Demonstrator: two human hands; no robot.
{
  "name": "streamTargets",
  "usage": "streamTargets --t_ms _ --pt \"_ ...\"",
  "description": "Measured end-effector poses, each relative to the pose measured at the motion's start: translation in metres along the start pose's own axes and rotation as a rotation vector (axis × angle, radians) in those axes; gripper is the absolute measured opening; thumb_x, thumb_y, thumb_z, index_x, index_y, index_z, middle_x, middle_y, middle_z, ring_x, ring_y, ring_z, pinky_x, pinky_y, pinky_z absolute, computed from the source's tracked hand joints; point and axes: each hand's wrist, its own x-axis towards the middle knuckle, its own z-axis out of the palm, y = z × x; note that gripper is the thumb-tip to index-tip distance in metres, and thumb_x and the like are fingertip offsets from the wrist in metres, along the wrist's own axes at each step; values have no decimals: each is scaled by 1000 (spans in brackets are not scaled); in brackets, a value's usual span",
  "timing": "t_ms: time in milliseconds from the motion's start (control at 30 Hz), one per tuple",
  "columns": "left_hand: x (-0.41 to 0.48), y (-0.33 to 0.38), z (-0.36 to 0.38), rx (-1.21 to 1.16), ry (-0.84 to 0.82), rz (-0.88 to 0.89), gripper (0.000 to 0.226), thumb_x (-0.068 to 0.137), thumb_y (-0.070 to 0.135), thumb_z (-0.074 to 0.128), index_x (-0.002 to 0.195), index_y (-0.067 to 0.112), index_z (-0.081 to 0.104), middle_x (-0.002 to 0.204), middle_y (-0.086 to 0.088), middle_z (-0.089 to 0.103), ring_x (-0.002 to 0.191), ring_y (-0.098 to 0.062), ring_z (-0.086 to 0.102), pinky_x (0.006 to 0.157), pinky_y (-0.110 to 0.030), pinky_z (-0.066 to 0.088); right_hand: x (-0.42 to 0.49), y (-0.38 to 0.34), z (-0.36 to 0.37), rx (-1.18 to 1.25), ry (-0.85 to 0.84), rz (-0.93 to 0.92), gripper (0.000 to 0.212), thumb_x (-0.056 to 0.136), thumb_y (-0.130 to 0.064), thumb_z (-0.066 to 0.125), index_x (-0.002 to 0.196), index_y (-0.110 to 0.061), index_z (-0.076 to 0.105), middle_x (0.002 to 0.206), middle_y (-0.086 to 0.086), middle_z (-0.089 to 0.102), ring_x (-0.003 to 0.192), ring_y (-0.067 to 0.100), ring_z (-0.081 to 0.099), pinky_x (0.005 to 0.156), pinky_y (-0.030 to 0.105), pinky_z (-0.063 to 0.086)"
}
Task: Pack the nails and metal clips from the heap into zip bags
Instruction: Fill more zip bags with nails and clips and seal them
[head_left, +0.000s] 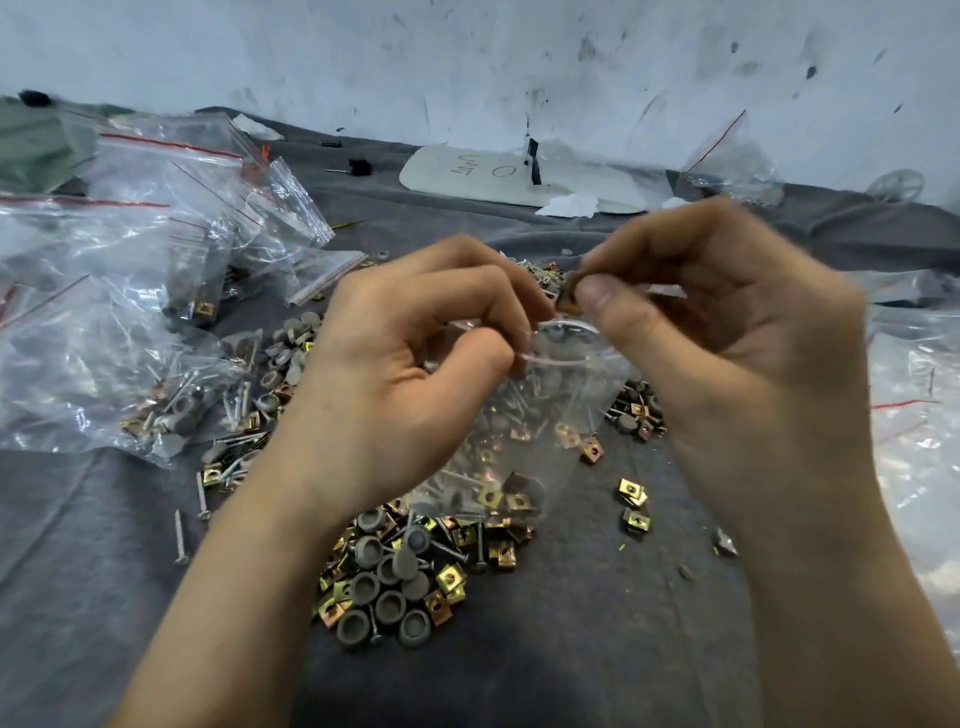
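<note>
Pinching the rim of a clear zip bag (524, 431) with the curled fingers of the left hand (400, 374), over the middle of the grey cloth (582, 654). Clamping one metal clip (567, 295) between thumb and forefinger of the right hand (727, 338), just above the bag's open mouth. Hanging over the heap (400, 571) of nails and clips, with filled bags (104, 338) piled along the cloth's left edge.

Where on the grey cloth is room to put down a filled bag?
Bare grey cloth lies at the near left, between the pile of clear zip bags and the left forearm, and at the front edge below the heap of nails and yellow metal clips. Crowded: the middle, far left and right.
</note>
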Motion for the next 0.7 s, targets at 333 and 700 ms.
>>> streamTargets --t_ms 333,700 --pt "-1 -3 0 -13 12 -2 20 73 12 41 64 13 59 92 -6 67 84 -17 63 64 -33 50 0 6 -16 -32 55 120 4 87 -19 67 83 -18 68 81 5 69 69 18 63 62 30 51" --pt "-2 -9 -15 25 99 -18 18 77 14 43 71 18 59 91 -9 68 84 -21 64 69 -27 49 -13 74 14 -186 -326 591 20 85 -13 69 70 -26 65 65 -8 63 62 4 57 62 21 45"
